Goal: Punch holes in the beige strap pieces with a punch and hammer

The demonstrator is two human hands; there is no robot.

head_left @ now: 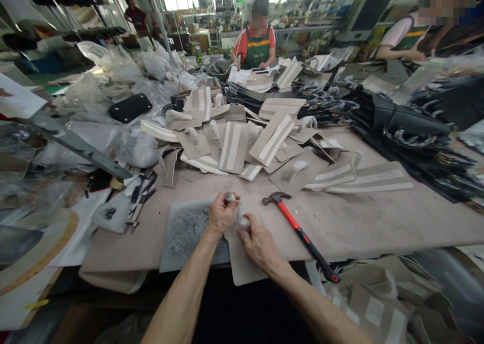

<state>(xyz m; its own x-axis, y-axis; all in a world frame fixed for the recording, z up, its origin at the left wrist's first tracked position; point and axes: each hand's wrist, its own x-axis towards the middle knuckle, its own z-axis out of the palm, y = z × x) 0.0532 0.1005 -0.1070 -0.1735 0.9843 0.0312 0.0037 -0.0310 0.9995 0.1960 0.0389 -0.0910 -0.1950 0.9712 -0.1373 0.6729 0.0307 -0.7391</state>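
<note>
The left hand (220,214) is closed on the top of a white wrapped piece (242,218); the right hand (260,243) pinches its lower end, probably steadying it over the beige panel (242,269) at the bench (378,223) edge. A hammer (298,228) lies at three o'clock, within reach; a grey pad (185,233) at nine.

No legible text, label or number anywhere. Faint lettering on a green apron (256,50), too small and blurred to read.
</note>
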